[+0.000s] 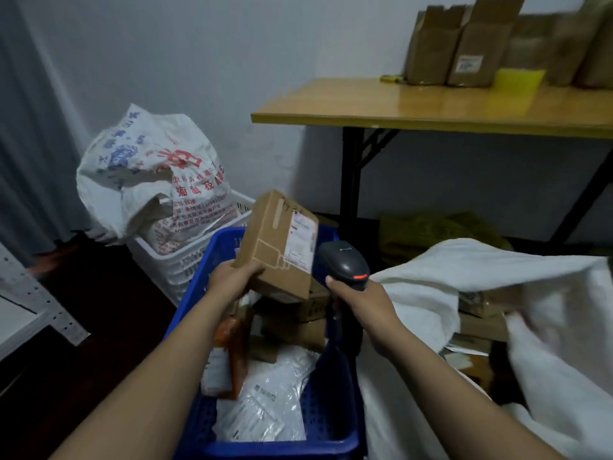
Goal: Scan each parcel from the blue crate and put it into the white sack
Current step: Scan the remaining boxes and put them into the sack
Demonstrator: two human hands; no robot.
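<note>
My left hand [232, 277] holds the cardboard parcel [278, 240] by its near lower corner only, fingers curled under it and thumb on top. The box is lifted and tilted above the far end of the blue crate [215, 247]. With so little of it held, I judge it could twist or slip back onto the boxes below.

My right hand [358, 300] is wrapped round the handle of the scanner [345, 260], forefinger at the front. I cannot tell whether it is pressing the trigger. The scanner's head sits just beside the right edge of the shipping label [302, 240]. It is so near and so far to the side that I think the beam may miss the code, and an unread parcel could then go into the sack.

The white sack [464, 270] lies to the right of the crate, with a few boxes [481, 313] showing in its mouth. Its cloth folds over that opening, so a dropped parcel may catch on the fold or slide out.

In the crate remain brown boxes, an orange packet [229, 353] and a pale plastic mailer [265, 393]. Far left, a printed sack [149, 167] sits in a white basket [185, 260] touching the crate. Behind stands a wooden table [398, 107] bearing open cartons [464, 44]. Its black leg [351, 180] stands beyond the crate, well clear of the way to the sack.
</note>
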